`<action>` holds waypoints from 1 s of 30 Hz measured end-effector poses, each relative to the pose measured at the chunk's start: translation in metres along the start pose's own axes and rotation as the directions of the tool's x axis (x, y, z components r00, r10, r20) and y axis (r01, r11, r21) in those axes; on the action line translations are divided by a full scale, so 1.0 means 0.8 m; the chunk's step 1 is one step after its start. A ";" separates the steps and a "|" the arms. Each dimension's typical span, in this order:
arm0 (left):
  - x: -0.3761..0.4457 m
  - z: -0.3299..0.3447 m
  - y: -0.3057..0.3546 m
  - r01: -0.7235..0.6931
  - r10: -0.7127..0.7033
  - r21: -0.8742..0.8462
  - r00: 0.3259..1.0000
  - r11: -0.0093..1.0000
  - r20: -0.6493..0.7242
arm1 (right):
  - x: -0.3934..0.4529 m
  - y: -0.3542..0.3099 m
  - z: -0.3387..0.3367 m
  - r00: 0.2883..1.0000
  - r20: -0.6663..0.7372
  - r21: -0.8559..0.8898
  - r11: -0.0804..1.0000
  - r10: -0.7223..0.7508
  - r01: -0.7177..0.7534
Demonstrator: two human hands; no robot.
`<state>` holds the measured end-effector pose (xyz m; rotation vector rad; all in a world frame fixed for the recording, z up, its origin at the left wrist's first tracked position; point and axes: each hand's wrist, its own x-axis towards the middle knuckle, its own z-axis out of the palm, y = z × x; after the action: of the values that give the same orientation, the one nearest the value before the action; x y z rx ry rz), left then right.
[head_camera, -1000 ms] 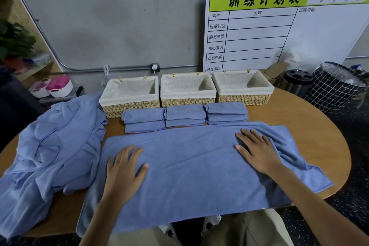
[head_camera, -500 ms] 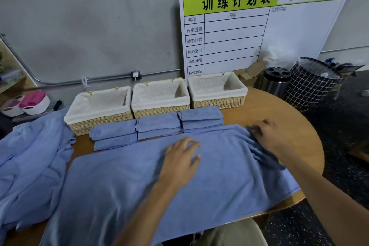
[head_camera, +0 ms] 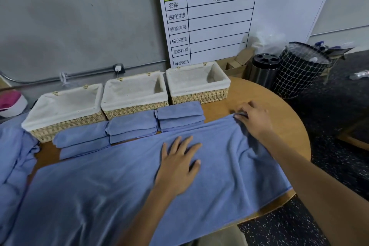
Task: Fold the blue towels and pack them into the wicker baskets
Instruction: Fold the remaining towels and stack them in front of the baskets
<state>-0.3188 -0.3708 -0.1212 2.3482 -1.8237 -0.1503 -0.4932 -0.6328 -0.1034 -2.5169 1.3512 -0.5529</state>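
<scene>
Spread across most of the near half of the round wooden tabletop [head_camera: 269, 98], the big blue towel [head_camera: 111, 189] is lying nearly flat, its soft nap showing faint sheen marks; its near edge is hanging over the tabletop's rim and its right end is bunching into folds. To the left, a heap of unfolded blue towels [head_camera: 12, 158] is lying crumpled at the tabletop's edge. Behind the big towel, three wicker baskets [head_camera: 135, 96] with pale cloth liners are standing side by side in a row along the far edge, nothing showing inside them. Just in front of the baskets, folded blue towels [head_camera: 131, 126] are sitting in three small stacks of two, touching one another.

The left hand [head_camera: 179, 164] is pressing flat on the middle of the big towel, its grip spread with fingers straight and apart. The right hand [head_camera: 253, 120] is pinching the towel's far right corner, fingers curled round the cloth just above the bare wood.

Behind the baskets, a white board [head_camera: 229, 18] with a green header and Chinese characters is leaning against a grey wall. To its right, a black wire bin [head_camera: 299, 72] and a steel canister [head_camera: 263, 70] are standing on dark speckled floor [head_camera: 339, 106].
</scene>
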 end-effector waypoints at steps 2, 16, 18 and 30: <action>0.000 0.000 -0.001 -0.010 0.010 0.008 1.000 1.000 0.004 | -0.001 -0.003 -0.006 0.999 -0.029 0.066 0.998 -0.014 0.016; -0.010 -0.016 -0.014 0.005 -0.005 -0.003 0.973 1.000 -0.229 | -0.031 0.005 -0.011 0.965 0.237 -0.365 0.910 -0.112 0.195; -0.017 -0.024 -0.061 0.099 -0.102 -0.027 0.917 0.995 -0.386 | -0.032 -0.018 -0.009 0.955 0.178 -0.300 0.911 -0.238 0.283; -0.052 -0.048 -0.226 0.420 -0.389 -0.010 0.831 0.907 -0.398 | -0.029 -0.135 0.051 0.939 0.115 -0.145 0.929 -0.325 0.340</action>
<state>-0.1504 -0.2840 -0.1192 2.5550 -1.1513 0.3294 -0.4066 -0.5536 -0.1050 -2.8913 0.9763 -0.3968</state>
